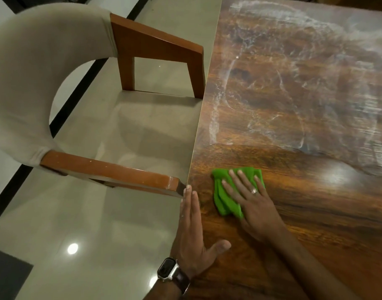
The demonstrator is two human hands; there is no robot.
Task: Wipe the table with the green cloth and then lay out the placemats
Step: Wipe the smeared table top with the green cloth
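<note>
A person's right hand (254, 204), fingers (235, 178) spread flat, is pressing a crumpled bright green cloth (225, 198) onto the glossy dark wood-grain table (315, 213) near its left edge. The left hand (191, 234) is resting open along that edge. Wet streaks are covering the far surface; the near part looks unwiped, and no placemats are showing.

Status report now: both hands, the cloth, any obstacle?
Right hand flat on green cloth. Left hand flat at table edge. Chair touches edge.
</note>
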